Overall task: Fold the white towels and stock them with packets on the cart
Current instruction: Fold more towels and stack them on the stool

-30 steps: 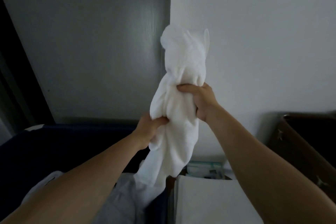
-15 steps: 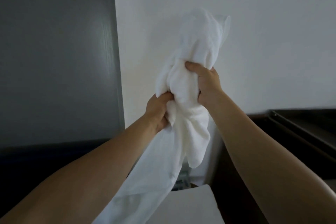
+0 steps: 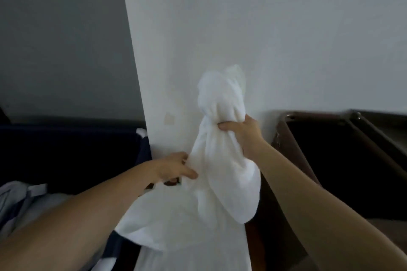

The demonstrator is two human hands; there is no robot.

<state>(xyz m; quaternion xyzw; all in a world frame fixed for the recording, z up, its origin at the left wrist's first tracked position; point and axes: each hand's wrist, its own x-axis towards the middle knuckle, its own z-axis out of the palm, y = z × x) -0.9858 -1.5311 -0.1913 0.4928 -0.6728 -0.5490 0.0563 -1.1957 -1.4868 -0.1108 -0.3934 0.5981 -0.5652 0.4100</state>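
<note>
Against the pale wall [image 3: 286, 28], fingers of the right hand [image 3: 243, 136] clench the bunched white terry towel [image 3: 220, 160] at its neck; fingers of the left hand [image 3: 174, 167] touch its side (pinching or not, I cannot tell). Shaken out one-handed, it may slip.

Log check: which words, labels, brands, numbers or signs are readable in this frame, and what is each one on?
No text can be read in this frame.
Towel, gripped by the right hand: plain white, no tag or print showing.
White tab on the cloth pile at lower left: too blurred to tell whether it is printed.
Brown bin at right: no markings visible.
</note>
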